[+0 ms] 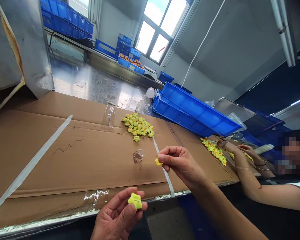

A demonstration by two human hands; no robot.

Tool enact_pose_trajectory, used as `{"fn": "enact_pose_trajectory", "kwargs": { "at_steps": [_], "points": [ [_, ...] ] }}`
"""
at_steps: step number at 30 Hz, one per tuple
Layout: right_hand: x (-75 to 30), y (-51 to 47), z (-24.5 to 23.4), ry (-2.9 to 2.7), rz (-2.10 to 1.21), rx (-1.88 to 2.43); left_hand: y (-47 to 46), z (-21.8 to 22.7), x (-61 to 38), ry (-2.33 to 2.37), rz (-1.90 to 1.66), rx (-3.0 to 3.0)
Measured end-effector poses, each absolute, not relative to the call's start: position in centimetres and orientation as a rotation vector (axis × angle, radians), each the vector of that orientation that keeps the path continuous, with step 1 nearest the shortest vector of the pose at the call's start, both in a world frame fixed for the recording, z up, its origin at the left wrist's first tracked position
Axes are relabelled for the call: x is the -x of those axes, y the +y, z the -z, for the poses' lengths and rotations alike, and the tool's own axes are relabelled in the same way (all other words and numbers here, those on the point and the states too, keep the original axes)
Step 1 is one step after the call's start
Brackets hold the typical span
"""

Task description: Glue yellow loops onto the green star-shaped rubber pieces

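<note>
Between the thumb and fingers of my left hand (120,215) is a yellow star-shaped piece (135,201), its flat side with a small slot and faint marking turned up. My right hand (181,163) pinches a small yellow piece (158,162) above the cardboard; fingers hide part of its shape. A small clear cup (139,155) stands left of my right hand, with a dark wet patch around its base. Farther back lies a pile of yellow-green star-shaped pieces (137,125) with orange spots, one piece set slightly in front.
Brown cardboard (65,166) with white tape strips covers the table. Blue crates (195,108) sit at the back right. A co-worker's hands (230,148) are at another yellow pile (213,151) on the right. A metal housing (27,43) rises at the left.
</note>
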State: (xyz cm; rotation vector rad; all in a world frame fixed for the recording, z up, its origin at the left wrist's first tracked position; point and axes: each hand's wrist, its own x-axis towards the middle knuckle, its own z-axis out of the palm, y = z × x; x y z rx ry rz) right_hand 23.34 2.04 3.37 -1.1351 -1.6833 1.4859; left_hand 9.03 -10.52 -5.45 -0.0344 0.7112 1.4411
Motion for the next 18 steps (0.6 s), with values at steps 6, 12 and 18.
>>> {"fn": "enact_pose_trajectory", "kwargs": {
  "at_steps": [6,12,18],
  "points": [
    [-22.9,0.6,-3.3,-1.579,-1.559,1.132,-10.3,5.0,-9.3,0.674,-1.402,0.083],
    [-22.0,-0.8,-3.2,-1.562,-1.588,1.123,-10.5,5.0,-9.4,0.607,-1.445,0.087],
    [-20.8,-3.1,-3.6,-1.65,-1.599,1.035,-10.9,5.0,-9.3,0.565,-1.471,0.099]
  ]
}}
